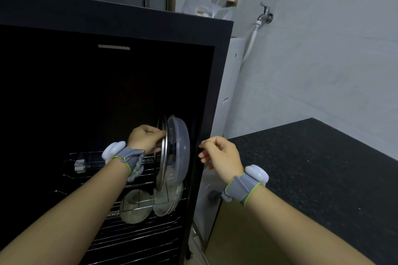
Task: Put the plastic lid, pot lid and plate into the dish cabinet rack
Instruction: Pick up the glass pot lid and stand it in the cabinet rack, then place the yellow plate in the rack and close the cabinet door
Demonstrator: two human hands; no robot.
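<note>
Pot lid (163, 158) standing on edge in rack (137, 200), just left of plastic lid (181, 146); my left hand (145, 139) is pinching its rim, steadying it upright. Right hand (221, 155) is hovering loosely curled, holding nothing.

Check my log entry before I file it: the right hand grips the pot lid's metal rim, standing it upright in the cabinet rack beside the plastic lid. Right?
Not quite: the head view shows the left hand gripping the pot lid at its metal rim, upright in the cabinet rack beside the plastic lid. The right hand hangs loosely curled outside the cabinet, holding nothing.
</note>
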